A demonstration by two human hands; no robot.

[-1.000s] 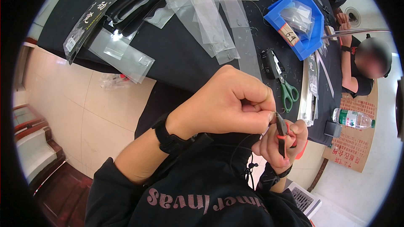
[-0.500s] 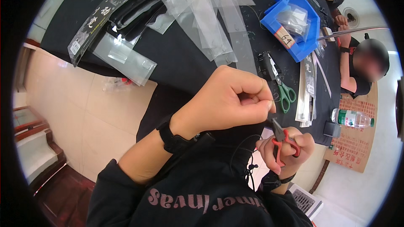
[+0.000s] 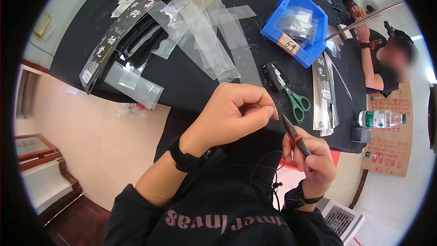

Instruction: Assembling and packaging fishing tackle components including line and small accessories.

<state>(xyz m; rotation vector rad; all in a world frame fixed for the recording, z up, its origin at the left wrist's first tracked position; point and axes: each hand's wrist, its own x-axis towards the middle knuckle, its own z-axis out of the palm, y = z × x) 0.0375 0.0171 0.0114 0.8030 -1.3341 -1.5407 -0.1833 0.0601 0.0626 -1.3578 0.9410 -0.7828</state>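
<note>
My left hand is closed in a pinch above the table's near edge. Something very thin, like a fine wire or line, seems to show at its fingertips, too small to name. My right hand grips a pair of pliers with dark jaws and red-and-black handles. The jaw tips point up and left and lie close beside the left fingertips; whether they touch the thin piece I cannot tell. Just beyond the hands, green-handled scissors lie on the black tablecloth next to a black tool.
Clear plastic sleeves overlap across the table, with long printed packages at left. A blue bin holds small clear bags. More packages, a thin rod and a water bottle are at right. Two co-workers sit at the far right.
The pliers have turned in my right hand: the spread red handles have come together, and the jaws now reach the left fingertips. My left hand keeps its pinch. The whole view has shifted slightly.
</note>
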